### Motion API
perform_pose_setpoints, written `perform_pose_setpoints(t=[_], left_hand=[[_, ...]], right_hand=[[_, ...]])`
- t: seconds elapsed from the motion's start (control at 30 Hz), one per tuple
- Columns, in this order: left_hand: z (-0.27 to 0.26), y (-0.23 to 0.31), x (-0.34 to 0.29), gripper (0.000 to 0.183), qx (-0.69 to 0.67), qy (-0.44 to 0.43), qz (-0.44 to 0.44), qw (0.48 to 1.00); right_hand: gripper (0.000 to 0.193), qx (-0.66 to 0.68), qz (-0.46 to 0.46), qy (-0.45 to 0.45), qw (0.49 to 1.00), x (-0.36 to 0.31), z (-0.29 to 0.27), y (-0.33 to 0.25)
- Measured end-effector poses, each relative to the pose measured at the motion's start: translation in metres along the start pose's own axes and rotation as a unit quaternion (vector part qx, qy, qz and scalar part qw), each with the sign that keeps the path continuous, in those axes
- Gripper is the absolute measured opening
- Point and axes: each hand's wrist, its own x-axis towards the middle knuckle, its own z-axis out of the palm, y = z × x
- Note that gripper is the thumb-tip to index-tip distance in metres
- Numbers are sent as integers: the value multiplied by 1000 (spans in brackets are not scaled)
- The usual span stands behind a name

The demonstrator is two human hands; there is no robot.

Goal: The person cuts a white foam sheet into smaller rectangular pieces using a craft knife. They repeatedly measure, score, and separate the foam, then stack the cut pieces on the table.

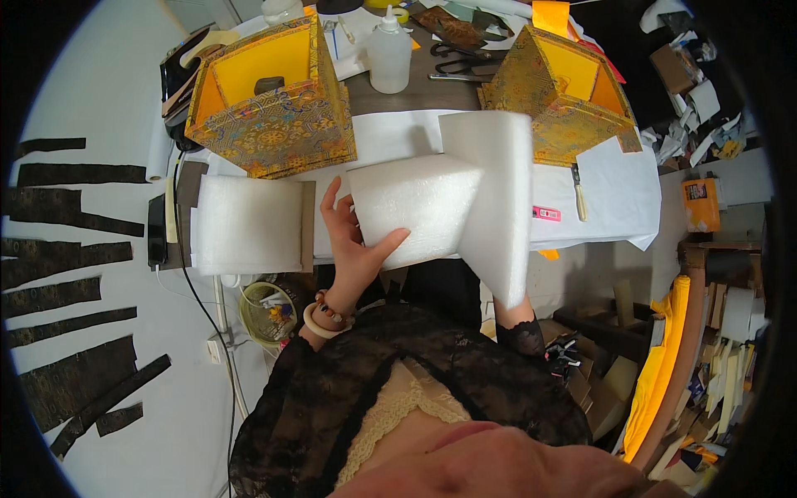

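A white foam block [415, 212] is held up over the table's near edge. My left hand [357, 236] grips its left end, thumb across the near face and fingers round the side, with some fingertips sticking out beyond it. Against the block's right end stands a larger white foam slab [498, 199], upright and slightly tilted; I cannot tell whether the two are joined. My right hand [512, 314] reaches behind this slab, so only the wrist shows and its fingers are hidden. To the left, another white foam piece [249, 224] rests on the table corner, apart from my left hand.
Two patterned gold boxes with yellow linings, a left box [278, 129] and a right box [556, 100], stand at the back. Between them are a squeeze bottle [388, 54] and scissors [465, 62]. A brush-like tool [579, 195] lies right. A wastebasket [270, 311] sits below left.
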Motion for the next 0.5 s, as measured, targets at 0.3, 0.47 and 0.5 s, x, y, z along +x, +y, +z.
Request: perform_pose_setpoints(t=[0.3, 0.47, 0.5], left_hand=[[-24, 44, 7, 111, 224, -47, 163, 960], [-4, 107, 47, 100, 430, -131, 175, 876], [-3, 104, 62, 105, 454, -155, 269, 835]], right_hand=[[113, -55, -186, -195, 961, -23, -1, -53], [64, -126, -146, -41, 980, -3, -11, -33], [58, -133, -166, -9, 977, -5, -9, -34]])
